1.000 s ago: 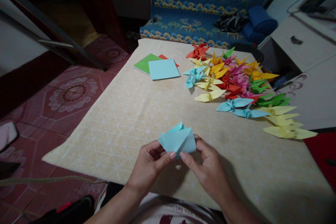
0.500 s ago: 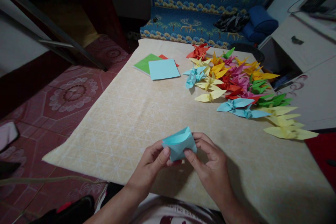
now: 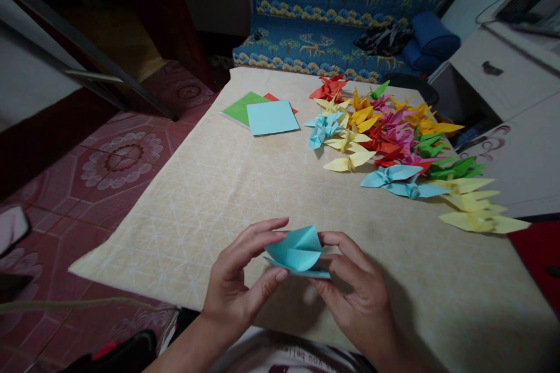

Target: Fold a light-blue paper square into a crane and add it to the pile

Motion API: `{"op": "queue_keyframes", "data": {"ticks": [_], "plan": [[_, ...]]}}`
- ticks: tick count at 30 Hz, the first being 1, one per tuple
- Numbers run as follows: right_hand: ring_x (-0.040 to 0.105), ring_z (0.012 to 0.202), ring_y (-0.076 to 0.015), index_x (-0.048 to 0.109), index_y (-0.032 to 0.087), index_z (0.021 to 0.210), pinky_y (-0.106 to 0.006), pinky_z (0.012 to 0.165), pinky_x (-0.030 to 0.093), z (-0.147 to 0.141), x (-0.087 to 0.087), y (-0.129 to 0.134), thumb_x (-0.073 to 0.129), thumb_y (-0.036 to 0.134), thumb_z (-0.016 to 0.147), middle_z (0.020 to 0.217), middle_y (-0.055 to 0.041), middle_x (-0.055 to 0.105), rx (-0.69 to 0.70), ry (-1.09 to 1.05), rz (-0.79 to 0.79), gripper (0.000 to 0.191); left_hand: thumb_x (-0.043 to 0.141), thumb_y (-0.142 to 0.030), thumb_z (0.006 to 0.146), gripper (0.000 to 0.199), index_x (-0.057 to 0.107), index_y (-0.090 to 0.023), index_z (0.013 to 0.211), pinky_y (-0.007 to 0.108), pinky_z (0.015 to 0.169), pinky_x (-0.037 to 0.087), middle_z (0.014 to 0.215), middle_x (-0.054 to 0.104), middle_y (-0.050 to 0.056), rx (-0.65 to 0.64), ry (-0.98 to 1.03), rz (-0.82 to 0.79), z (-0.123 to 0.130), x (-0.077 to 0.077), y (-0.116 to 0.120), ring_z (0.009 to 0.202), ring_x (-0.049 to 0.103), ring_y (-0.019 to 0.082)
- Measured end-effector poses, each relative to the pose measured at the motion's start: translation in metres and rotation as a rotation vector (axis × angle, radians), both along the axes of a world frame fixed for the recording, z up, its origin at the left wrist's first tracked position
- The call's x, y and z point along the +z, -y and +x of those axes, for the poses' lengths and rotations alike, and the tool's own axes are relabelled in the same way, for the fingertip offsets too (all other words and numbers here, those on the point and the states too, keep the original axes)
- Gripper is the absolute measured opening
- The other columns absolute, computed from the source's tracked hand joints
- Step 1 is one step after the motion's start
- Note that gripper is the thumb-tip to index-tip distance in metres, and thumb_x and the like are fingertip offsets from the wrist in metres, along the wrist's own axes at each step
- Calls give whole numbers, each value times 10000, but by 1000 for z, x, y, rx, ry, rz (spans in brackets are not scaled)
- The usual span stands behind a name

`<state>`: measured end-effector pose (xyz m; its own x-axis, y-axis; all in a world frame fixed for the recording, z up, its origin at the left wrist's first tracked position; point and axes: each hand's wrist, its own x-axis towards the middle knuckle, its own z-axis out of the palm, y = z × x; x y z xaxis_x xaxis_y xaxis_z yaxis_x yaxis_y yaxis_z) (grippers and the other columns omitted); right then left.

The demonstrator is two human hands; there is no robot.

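left hand (image 3: 238, 271), seen from the head camera, curls at the left end of a small light-blue folded paper (image 3: 297, 253), gripping it between a thumb on the near edge and bent fingers at the upper flap. the right hand (image 3: 356, 282) pinches the right end, with its thumb below and its fingers above and behind. the folded paper is held between the two hands, over the near middle of a table covered by a cream cloth with pale crossing lines (image 3: 196, 204); its upper flap stands away from the lower layer, so the fold gapes.

on the far left part of the cloth, a flat light-blue paper square (image 3: 273, 118) overlaps a green paper square (image 3: 242, 106), and a red paper corner (image 3: 271, 97) shows behind them. to the far right spreads a crowded group of folded paper birds (image 3: 396, 131) in red, orange, pink, green, yellow and light blue, with pale-yellow ones at its near right end. past the table's far edge is a blue seat patterned with deer and trees (image 3: 315, 23); a white cabinet (image 3: 507, 93) stands at the right.
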<state>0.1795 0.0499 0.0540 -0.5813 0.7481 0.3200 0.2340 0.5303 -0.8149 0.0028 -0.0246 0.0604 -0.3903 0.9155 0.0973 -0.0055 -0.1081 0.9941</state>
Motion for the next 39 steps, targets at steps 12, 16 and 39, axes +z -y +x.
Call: {"op": "queue_keyframes", "data": {"ticks": [12, 16, 39], "plan": [[638, 1031, -200, 578, 237, 1097, -350, 911, 522, -4, 1, 6, 607, 63, 837, 1049, -51, 677, -20, -63, 75, 314, 730, -97, 773, 95, 741, -181, 816, 287, 752, 538, 937, 733, 81, -176, -252, 119, -15, 4, -5, 849, 695, 197], [621, 1083, -183, 560, 258, 1137, -353, 997, 474, -6, -2, 11, 582, 39, 846, 1045, -24, 683, -5, -108, 39, 364, 738, -117, 776, 67, 746, -176, 808, 272, 731, 539, 936, 722, 80, -213, -196, 67, -16, 5, -6, 841, 692, 188], [652, 992, -189, 712, 245, 968, -304, 877, 501, -5, 14, -11, 655, 232, 886, 1012, -43, 696, 155, -228, -495, 101, 712, -54, 780, 152, 755, -171, 867, 256, 631, 520, 795, 670, 49, -188, -271, 178, -18, 7, -1, 711, 648, 148]]}}
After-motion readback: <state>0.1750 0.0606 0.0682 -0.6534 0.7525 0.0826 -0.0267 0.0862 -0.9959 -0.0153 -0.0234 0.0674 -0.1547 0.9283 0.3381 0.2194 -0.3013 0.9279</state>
